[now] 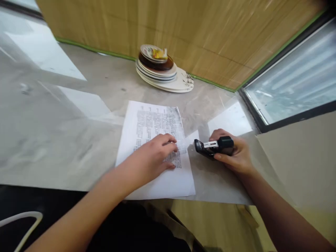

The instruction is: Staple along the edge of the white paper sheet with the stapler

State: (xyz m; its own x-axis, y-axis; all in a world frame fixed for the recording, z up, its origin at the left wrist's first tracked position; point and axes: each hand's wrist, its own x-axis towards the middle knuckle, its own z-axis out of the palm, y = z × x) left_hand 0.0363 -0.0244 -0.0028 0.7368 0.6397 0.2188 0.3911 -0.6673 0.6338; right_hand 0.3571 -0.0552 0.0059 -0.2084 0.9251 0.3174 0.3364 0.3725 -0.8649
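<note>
A printed sheet of paper point(154, 133) lies on the grey countertop point(65, 140) in front of me. My left hand point(153, 157) rests on the sheet's right half, fingers curled down onto the text; whether they pinch something small is unclear. Just right of the sheet, my right hand point(235, 154) is closed around a black stapler point(214, 146), which is hinged apart so its white inner rail shows, its front end pointing left toward the paper's edge.
A stack of plates point(164, 71) with food scraps on top stands at the back against a wooden wall panel point(183, 31). A window point(294, 80) is at the right. The counter's front edge point(78, 189) runs near my body.
</note>
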